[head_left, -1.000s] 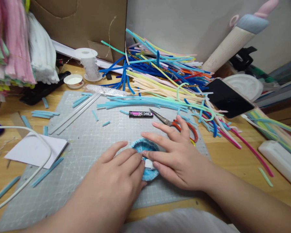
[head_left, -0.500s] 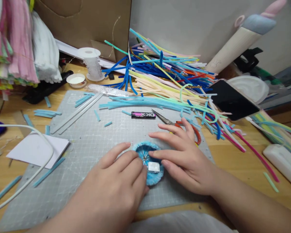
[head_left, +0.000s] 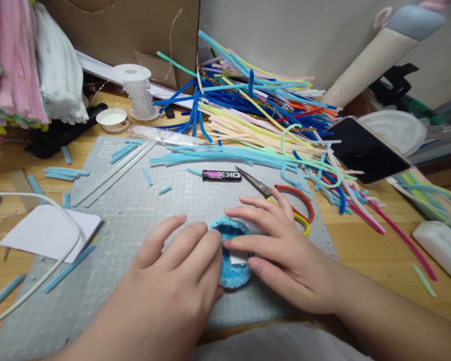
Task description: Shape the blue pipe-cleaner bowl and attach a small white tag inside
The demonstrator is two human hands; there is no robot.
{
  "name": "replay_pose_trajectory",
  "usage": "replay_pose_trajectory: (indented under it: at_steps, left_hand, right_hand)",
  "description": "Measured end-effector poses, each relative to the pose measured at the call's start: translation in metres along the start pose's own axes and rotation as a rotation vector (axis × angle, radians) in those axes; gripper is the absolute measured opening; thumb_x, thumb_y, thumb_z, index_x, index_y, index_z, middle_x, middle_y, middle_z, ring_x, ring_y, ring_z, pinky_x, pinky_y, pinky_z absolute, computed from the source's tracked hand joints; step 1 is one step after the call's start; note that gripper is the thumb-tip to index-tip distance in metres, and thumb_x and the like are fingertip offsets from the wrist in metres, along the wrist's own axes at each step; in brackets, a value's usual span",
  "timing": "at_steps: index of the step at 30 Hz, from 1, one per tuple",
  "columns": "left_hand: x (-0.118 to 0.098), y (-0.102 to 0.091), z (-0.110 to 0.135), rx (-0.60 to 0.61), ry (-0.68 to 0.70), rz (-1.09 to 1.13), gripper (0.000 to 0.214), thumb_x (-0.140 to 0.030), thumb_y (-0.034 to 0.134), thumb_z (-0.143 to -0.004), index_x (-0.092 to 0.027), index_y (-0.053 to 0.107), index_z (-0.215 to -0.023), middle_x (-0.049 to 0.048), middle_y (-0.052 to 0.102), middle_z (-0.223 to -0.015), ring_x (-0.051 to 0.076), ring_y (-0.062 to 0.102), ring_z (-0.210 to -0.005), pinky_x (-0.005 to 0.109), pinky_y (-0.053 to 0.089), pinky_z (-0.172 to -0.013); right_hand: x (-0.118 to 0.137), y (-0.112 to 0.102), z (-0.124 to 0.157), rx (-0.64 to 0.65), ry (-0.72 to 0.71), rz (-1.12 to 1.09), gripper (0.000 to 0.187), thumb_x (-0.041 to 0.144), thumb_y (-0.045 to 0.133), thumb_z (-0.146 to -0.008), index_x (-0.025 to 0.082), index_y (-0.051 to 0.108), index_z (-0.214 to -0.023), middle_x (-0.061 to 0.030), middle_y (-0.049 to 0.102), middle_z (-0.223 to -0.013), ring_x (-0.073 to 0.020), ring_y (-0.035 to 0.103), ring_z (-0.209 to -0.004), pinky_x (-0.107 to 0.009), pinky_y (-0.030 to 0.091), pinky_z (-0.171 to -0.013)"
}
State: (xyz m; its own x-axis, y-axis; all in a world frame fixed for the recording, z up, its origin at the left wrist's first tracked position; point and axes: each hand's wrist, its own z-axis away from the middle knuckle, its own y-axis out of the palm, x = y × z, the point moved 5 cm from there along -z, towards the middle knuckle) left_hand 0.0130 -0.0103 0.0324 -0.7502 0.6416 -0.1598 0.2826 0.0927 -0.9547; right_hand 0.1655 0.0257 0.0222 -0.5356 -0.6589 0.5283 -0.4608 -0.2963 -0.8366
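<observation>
A small round cup of light-blue fuzzy chenille stems (head_left: 233, 279) sits on the grey cutting mat (head_left: 135, 250). Inside it is a white rectangular block (head_left: 237, 257). My left hand (head_left: 180, 271) is closed at the cup's left rim, its fingertips bent in and partly hidden. From the right, the index finger of my right hand (head_left: 281, 250) reaches over the opening while the thumb rests at the right rim, holding the cup. Its other fingers are spread above. Just beyond lie scissors (head_left: 263, 188) with red and yellow handles and a black-and-pink battery (head_left: 221, 176).
Blue stems (head_left: 210, 156) lie across the mat's far side, before a large multicoloured pile (head_left: 255, 110). Two clear sticks (head_left: 116, 173), a spool (head_left: 137, 93) and folded white paper (head_left: 52, 230) are on the left. A phone (head_left: 368, 150) lies at right. A white cable (head_left: 69, 220) curves at far left.
The camera view has shifted slightly. The cup is tilted differently, and my right index finger now reaches further left across it. More of the scissors' handles shows beyond my right hand.
</observation>
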Motion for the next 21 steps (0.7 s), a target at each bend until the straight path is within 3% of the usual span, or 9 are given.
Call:
replay_pose_trajectory:
  at_steps: [3, 5, 11, 21]
  left_hand:
    - [0.0005, 0.0014, 0.0006, 0.016, 0.003, -0.02, 0.027, -0.031, 0.046, -0.092, -0.023, 0.068, -0.108, 0.0008, 0.063, -0.126, 0.021, 0.046, -0.123, 0.041, 0.011, -0.114]
    - [0.0013, 0.0017, 0.0007, 0.036, 0.014, -0.028, 0.027, -0.031, 0.049, -0.091, -0.023, 0.067, -0.109, 0.0017, 0.062, -0.127, 0.021, 0.047, -0.123, 0.041, 0.012, -0.114]
    - [0.0042, 0.0005, -0.0019, 0.065, 0.007, 0.0, 0.019, -0.029, 0.054, -0.087, -0.021, 0.069, -0.096, 0.0004, 0.07, -0.101, 0.022, 0.056, -0.103, 0.039, 0.027, -0.1]
    - [0.0015, 0.0016, -0.001, 0.066, -0.009, 0.025, 0.014, -0.031, 0.057, -0.085, -0.021, 0.068, -0.09, -0.0017, 0.067, -0.088, 0.021, 0.054, -0.096, 0.039, 0.028, -0.095]
  right_hand:
    - [0.0001, 0.0002, 0.0003, 0.008, 0.003, 0.007, 0.029, 0.027, 0.047, -0.091, 0.031, 0.064, -0.115, -0.0036, 0.052, -0.137, -0.0277, 0.034, -0.136, -0.058, 0.002, -0.112]
    - [0.0003, 0.0002, 0.0003, 0.015, 0.004, 0.021, 0.029, 0.027, 0.049, -0.09, 0.03, 0.064, -0.115, -0.0043, 0.052, -0.137, -0.0278, 0.034, -0.136, -0.058, 0.002, -0.112]
    - [-0.0009, -0.0005, -0.0004, 0.037, 0.011, 0.032, 0.028, 0.029, 0.053, -0.089, 0.031, 0.064, -0.114, -0.0039, 0.051, -0.137, -0.0274, 0.032, -0.137, -0.058, 0.001, -0.112]
    - [0.0016, -0.0023, -0.0003, 0.028, -0.026, 0.078, 0.025, 0.03, 0.051, -0.089, 0.03, 0.066, -0.109, -0.0049, 0.052, -0.136, -0.0304, 0.034, -0.135, -0.061, 0.003, -0.111]
